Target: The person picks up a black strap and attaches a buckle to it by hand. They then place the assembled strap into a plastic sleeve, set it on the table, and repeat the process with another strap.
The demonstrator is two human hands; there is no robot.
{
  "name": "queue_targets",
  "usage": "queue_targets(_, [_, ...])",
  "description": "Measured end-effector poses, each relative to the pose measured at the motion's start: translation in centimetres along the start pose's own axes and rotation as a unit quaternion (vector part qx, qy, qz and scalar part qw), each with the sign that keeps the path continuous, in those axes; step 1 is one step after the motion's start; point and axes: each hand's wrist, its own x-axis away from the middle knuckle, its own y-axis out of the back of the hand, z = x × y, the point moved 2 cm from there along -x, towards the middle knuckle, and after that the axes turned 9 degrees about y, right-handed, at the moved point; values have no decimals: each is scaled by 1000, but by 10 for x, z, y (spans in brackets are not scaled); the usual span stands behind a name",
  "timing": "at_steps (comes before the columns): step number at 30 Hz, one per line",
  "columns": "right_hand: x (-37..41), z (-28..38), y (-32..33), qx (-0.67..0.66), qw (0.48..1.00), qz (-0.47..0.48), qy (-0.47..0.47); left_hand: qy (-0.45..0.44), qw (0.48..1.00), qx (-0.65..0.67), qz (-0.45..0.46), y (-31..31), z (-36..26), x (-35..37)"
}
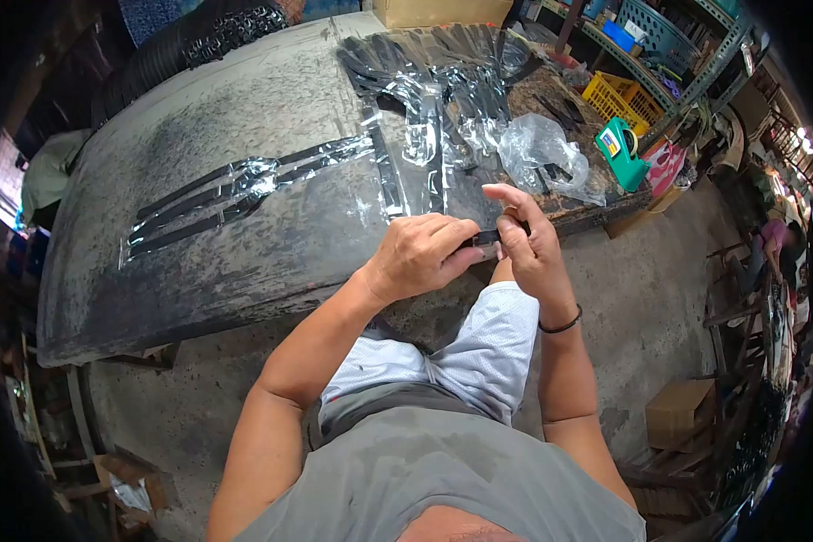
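My left hand (426, 253) pinches one end of a short black strip (487, 238) just past the table's near edge. My right hand (530, 237) grips the other end between thumb and curled fingers, its index finger lifted. Most of the strip is hidden by my fingers. Beyond my hands, long black strips in clear plastic sleeves (434, 149) lie on the worn table (271, 257). More sleeved strips (244, 185) stretch out to the left. A crumpled clear plastic bag (537, 154) sits close beyond my right hand.
A green tape dispenser (621, 155) stands at the table's right edge, near a yellow basket (625, 101). A pile of loose black strips (452, 54) lies at the back. On the floor to the right is a cardboard box (680, 414). Another person (772, 244) is at far right.
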Motion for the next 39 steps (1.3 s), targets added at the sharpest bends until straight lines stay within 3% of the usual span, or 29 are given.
queue_targets(4, [13,-6,-29,23,990,-133,41,12,999,33,-42,1,10,0])
queue_targets(7, [27,-6,-42,23,978,-203,49,22,999,13,-23,1,4,4])
queue_targets(8, [26,-8,-38,23,978,-202,46,25,999,14,-23,-1,4,5])
queue_targets(11, [9,3,-12,159,987,-10,1,26,999,-27,-26,-6,0,9])
queue_targets(14, [1,6,12,25,992,115,-49,-22,1000,-17,10,-8,-15,12])
queue_targets(21, [18,-7,-22,91,994,-54,19,-3,998,-11,-62,-3,5,9])
queue_targets(25, [11,-1,-8,107,993,-1,42,-15,999,-28,-5,2,0,11])
queue_targets(28, [6,8,1,109,989,94,37,-43,998,-32,16,7,-5,5])
queue_targets(32, [4,3,-10,129,988,57,60,-20,998,-52,-36,2,6,4])
queue_targets(34, [7,5,-19,197,978,-17,66,-6,998,-44,-43,-1,7,6])
queue_targets(39, [5,2,-6,158,986,32,51,-22,999,-13,-25,5,6,6])
